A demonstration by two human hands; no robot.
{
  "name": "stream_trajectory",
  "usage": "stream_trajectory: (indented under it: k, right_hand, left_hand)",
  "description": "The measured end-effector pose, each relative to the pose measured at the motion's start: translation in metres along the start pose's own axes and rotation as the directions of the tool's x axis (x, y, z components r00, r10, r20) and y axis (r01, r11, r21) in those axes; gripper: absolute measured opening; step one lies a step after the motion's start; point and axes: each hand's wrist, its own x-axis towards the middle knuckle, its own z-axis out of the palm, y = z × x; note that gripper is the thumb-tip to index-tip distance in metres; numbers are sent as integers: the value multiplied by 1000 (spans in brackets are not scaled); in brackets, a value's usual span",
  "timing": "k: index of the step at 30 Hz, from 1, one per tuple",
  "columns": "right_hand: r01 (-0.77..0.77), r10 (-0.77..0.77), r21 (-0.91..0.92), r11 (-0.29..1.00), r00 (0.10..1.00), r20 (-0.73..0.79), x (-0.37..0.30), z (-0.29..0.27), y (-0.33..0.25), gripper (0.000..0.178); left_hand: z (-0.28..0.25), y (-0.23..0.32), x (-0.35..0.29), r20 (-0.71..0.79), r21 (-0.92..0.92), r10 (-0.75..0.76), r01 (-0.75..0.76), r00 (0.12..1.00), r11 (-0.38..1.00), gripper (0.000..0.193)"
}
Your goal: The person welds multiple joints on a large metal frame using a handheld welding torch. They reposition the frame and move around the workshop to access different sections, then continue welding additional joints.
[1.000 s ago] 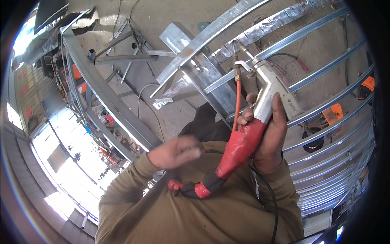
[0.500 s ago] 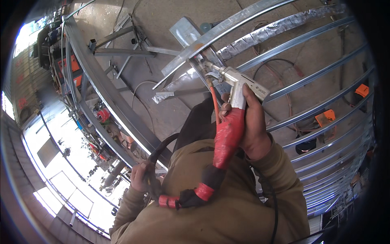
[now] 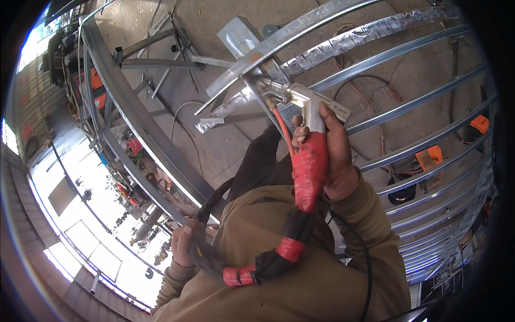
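Note:
My right hand (image 3: 339,153) is wrapped round the grip of a silver welding gun (image 3: 313,107), its handle bound in red tape. The gun's nozzle points up and left, close to where a steel tube (image 3: 263,60) meets a thinner metal piece. I cannot tell whether the nozzle touches the metal. An orange hose (image 3: 283,129) runs into the gun's front. From the handle a thick black cable (image 3: 265,266) with red tape bands curves across my front to my left hand (image 3: 183,246), which is closed round it.
Long galvanized bars (image 3: 407,145) run in a row on the right. A heavy steel beam (image 3: 145,145) slants down the left. Foil-wrapped pipe (image 3: 370,38) lies beyond the bars. Orange tools (image 3: 429,155), hoses and a dark cap (image 3: 402,194) are on the floor.
The taped cable's loop has swung to the right and slightly down. My left hand sits a little lower, still holding it. The gun's nozzle stays near the same joint.

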Motion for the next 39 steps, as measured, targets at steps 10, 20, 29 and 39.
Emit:
stream_trajectory:
  k: [10,20,29,39]
  right_hand:
    - [-115,113,40,993,993,40,8,-2,-9,52]
    - [-109,106,86,990,994,38,12,-7,-7,44]
    - [-105,104,20,994,993,48,12,-4,-12,45]
    - [-154,155,-24,988,987,43,12,5,-17,55]
  left_hand:
    - [15,11,5,7,-38,-63,64,998,997,56]
    - [13,14,7,14,-132,-86,87,996,987,49]
    - [13,12,11,26,-36,-102,103,994,994,56]
    - [18,11,11,44,-145,-109,115,993,983,52]
